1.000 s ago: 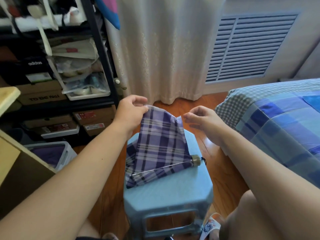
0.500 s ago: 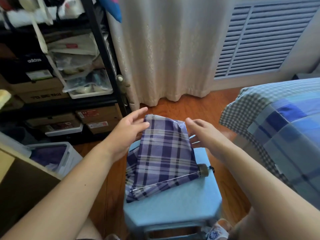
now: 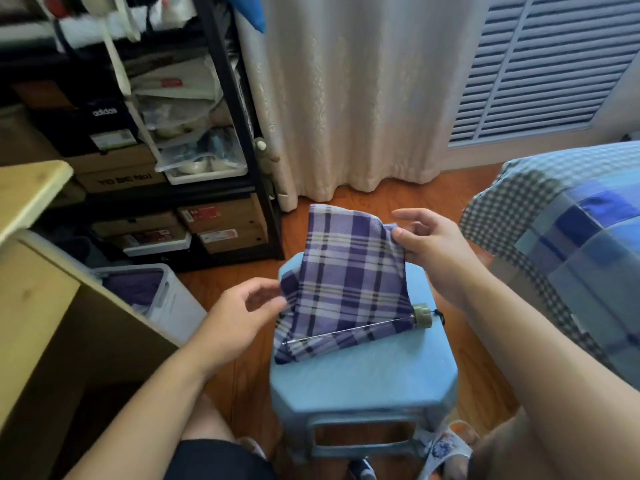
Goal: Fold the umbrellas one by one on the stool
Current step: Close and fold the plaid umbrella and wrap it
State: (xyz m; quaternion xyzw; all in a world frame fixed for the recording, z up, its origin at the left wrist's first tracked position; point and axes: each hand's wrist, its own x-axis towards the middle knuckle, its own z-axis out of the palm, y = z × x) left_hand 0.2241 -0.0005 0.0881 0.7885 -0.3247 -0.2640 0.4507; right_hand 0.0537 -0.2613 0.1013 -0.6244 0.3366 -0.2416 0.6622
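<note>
Both bare forearms reach in from the bottom corners, the left hand (image 3: 239,320) at about 9 o'clock with palm turned inward and fingers loosely curled around nothing that can be seen, while the right hand (image 3: 429,244) at about 2 o'clock pinches with thumb and forefinger, other fingers spread.

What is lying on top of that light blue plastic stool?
A purple plaid folding umbrella with a tan cap lies on the light blue plastic stool. Its fabric hides the seat beneath.
</note>
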